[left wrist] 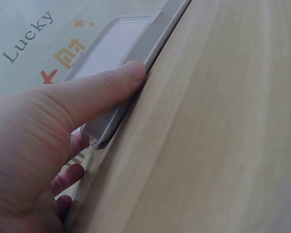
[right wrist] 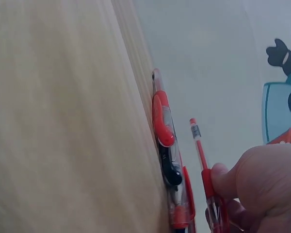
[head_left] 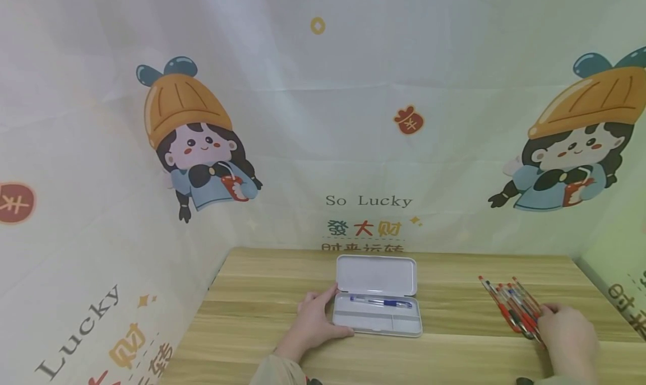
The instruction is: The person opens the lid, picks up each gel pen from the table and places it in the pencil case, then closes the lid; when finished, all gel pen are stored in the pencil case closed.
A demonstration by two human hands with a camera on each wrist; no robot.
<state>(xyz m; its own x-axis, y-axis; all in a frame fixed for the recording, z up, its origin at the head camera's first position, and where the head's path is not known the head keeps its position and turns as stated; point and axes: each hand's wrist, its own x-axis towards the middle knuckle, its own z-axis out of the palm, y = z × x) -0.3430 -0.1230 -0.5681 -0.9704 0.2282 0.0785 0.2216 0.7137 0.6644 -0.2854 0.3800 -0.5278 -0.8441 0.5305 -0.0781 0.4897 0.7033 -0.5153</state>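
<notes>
A white pencil case [head_left: 378, 316] lies on the table with its lid [head_left: 376, 275] swung back. Inside, a blue pen [head_left: 381, 302] lies along the rear compartment. My left hand [head_left: 315, 320] holds the case by its left end, thumb [left wrist: 133, 72] on the near edge and a fingertip by the hinge. On the right, my right hand [head_left: 567, 332] pinches a red pen [right wrist: 207, 179] between thumb and fingers. In the right wrist view that pen is raised beside a group of red and black pens [right wrist: 169, 160] on the table.
The wood-grain table [head_left: 252, 295] meets a printed cloth backdrop [head_left: 454, 205] at its back edge, with more cloth at both sides. Bare table lies between the pencil case and the loose pens [head_left: 510, 306].
</notes>
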